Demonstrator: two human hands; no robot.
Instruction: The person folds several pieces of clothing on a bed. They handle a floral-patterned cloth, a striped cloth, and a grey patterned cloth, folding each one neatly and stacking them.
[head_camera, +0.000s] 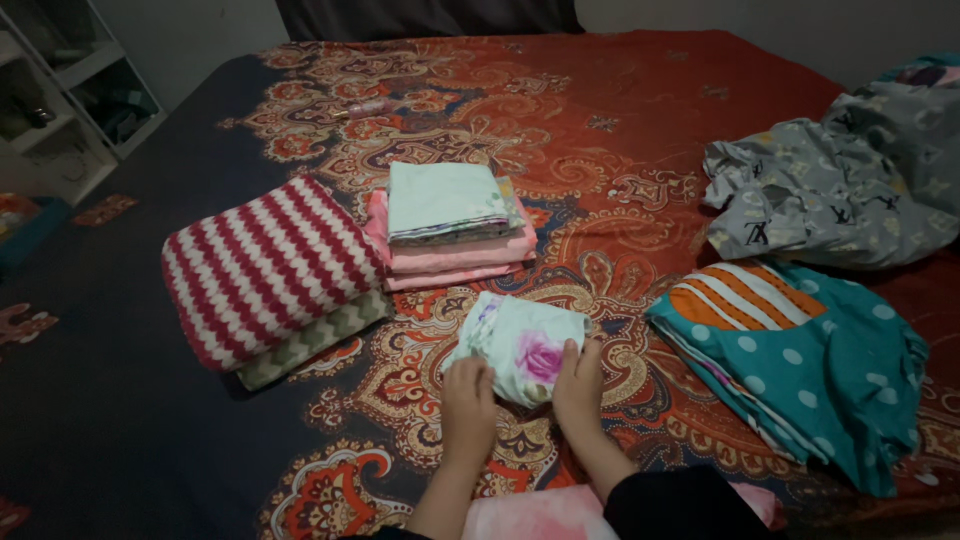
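Observation:
A small folded cloth (520, 340), pale green with a pink flower print, lies on the patterned bedspread (620, 130) in front of me. My left hand (468, 405) rests on its near left corner, fingers curled against the fabric. My right hand (580, 385) presses on its near right edge, fingertips on the pink flower. Both hands touch the cloth; neither lifts it. Just beyond it sits a stack of folded cloths (450, 225), pale green on top of pink ones.
A folded red-and-white zigzag blanket (270, 265) lies at the left. A teal polka-dot cloth with orange stripes (800, 360) lies at the right, a crumpled grey printed cloth (850, 190) behind it. A white shelf (70, 100) stands at the far left. Pink fabric (530, 515) covers my lap.

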